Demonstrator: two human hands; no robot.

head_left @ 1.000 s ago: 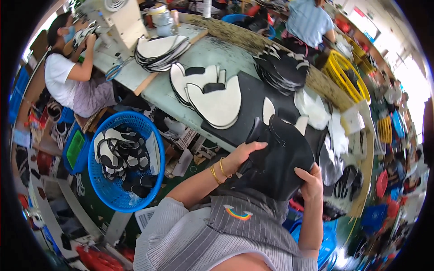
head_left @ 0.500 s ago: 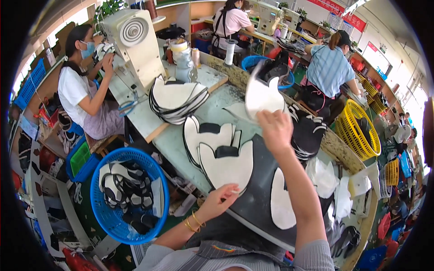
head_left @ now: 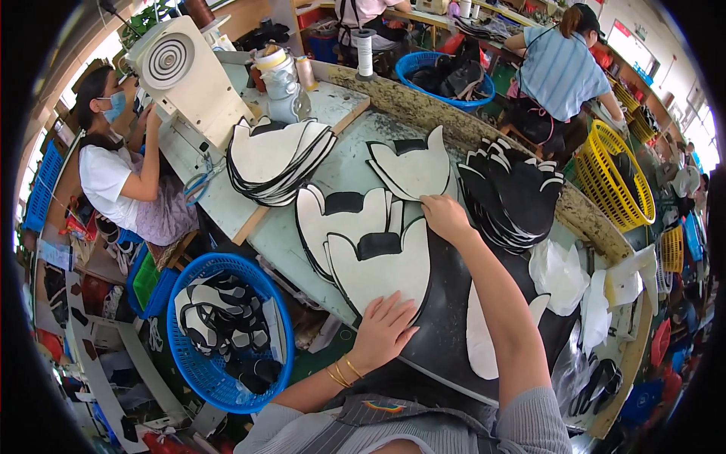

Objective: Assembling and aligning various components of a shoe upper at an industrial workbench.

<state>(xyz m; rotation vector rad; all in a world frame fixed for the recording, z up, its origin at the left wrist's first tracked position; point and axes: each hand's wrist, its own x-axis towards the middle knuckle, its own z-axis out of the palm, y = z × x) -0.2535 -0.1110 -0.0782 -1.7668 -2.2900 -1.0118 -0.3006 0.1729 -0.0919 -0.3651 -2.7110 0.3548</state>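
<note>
I have the left hand (head_left: 383,329) laid flat on the near white piece (head_left: 378,276), fingers slightly spread and closed on nothing. That piece sits on the counter (head_left: 349,160), overlapping another white piece (head_left: 314,219) behind it. My right hand (head_left: 448,218) reaches farther out, its fingertips at the lower edge of the far white piece (head_left: 414,172); from here I cannot tell whether thumb and fingers are pinched together on that edge or only resting there. The far piece lies flat, just left of a dark stack (head_left: 508,195) of similar shapes.

Beneath my right forearm, a long white piece (head_left: 479,340) is partly hidden, lying on a black sheet (head_left: 439,325). Off to the left I see a stack of white pieces (head_left: 276,157) with dark edges, and scissors (head_left: 198,185) beside it. Below the counter stands a blue basket (head_left: 206,378) holding black-and-white parts.
</note>
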